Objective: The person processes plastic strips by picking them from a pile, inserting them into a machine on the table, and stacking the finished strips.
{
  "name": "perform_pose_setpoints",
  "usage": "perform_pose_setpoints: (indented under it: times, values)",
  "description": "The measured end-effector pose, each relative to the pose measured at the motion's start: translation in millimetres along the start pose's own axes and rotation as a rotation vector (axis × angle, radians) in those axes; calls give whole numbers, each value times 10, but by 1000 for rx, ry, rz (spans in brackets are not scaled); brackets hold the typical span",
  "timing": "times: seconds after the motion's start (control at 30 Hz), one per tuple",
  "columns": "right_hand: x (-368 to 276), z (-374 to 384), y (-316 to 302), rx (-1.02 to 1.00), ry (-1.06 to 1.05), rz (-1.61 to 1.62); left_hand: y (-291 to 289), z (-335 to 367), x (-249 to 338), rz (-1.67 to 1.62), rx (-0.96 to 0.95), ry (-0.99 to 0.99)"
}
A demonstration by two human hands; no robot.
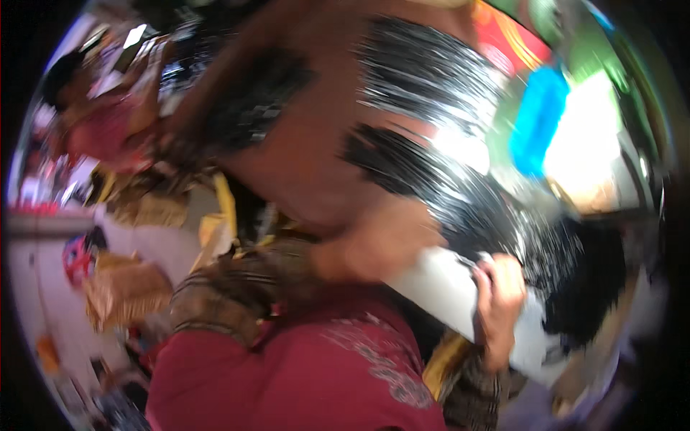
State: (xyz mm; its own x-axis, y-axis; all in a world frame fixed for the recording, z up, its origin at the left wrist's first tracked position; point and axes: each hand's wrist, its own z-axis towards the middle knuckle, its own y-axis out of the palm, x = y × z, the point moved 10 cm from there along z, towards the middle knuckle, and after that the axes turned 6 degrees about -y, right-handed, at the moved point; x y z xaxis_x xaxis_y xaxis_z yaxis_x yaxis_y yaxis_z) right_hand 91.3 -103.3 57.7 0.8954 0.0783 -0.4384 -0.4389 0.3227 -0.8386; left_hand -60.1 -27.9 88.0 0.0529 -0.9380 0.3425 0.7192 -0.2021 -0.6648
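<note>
Several glossy black bundles of strands or thin film lie on a reddish-brown table, one black bundle (424, 72) toward the far side and another black bundle (431, 172) closer to me. My left hand (392, 237) reaches over the table's near edge beside the closer bundle; motion smears its fingers. Between my hands extends a flat white sheet or board (445, 291). My right hand (499, 294) is closed at the edge of this white piece, fingers curled together. Near its fingertips is a small dark tip, and what they grip cannot be made out.
A person in a pink top (108, 129) works at the far left. Brown cardboard or paper packaging (129, 287) lies on the pale floor at left. A bright blue object (539, 118) and a red package (503, 32) are at the far right. A black heap (586, 280) lies right of my right hand.
</note>
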Motion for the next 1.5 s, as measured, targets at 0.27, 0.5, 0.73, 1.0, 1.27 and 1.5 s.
perform_pose_setpoints:
  times: [0.27,0.5,0.73,1.0,1.27,1.5]
  values:
    - [-129,-79,-34,-46,56,116,558,67,223,-218,20,-18]
    - [-79,-165,-16,-18,74,26,780,-56,358,-176,-67,90]
    - [-225,-66,-55,-57,16,-16,916,-51,283,-148,-159,-2]
    - [-170,-123,-69,24,21,-9,859,-54,170,-147,-130,-116]
    - [-181,-74,-136,84,-17,-48,710,16,160,-210,-12,-150]
    - [-150,-48,-234,75,108,-46,688,34,151,-247,18,-157]
